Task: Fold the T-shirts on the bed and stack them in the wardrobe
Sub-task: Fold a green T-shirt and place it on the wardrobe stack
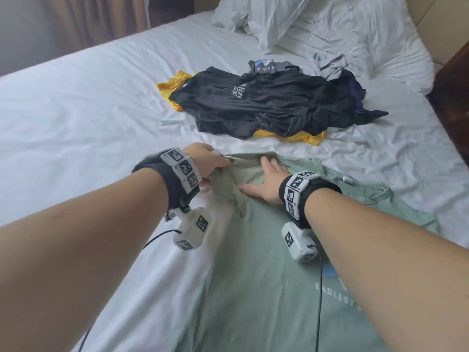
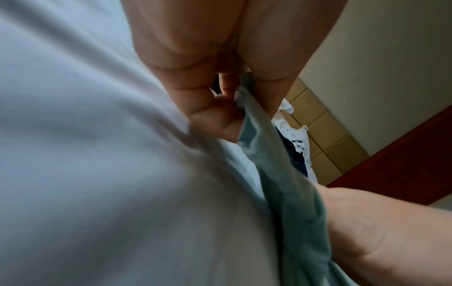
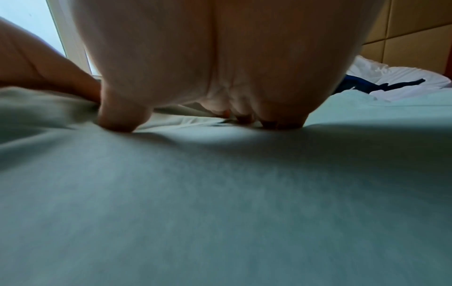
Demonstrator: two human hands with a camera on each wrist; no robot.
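We had the green T-shirt [image 1: 266,262] spread print-up on the bed [image 1: 76,110], lying under and toward us from both hands, and judged this to be the first fold, sleeve going in. Our left hand [image 1: 203,163] pinched the sleeve [image 1: 225,179] edge, fingers curled round the cloth; the left wrist view confirmed fabric caught between thumb and fingers [image 2: 220,120]. It lifted the sleeve just off the sheet, likely so it could swing over toward the right hand. Our right hand [image 1: 266,181] lay flat, fingers straight and spread, pressing the shirt close beside the left hand, thumb touching the bunched sleeve; the right wrist view showed fingertips [image 3: 117,120] dug into the cloth. We read that as an anchor: it held the body still and marked the fold line so the pull wouldn't drag the whole shirt. Beyond both hands, well apart, sat the pile of unfolded shirts [image 1: 266,102], black on top of yellow, with grey pieces behind, left out of the way to keep the working patch free. Crumpled pillows [image 1: 291,21] lay farther beyond. No wardrobe in view, so stacking was still far off.
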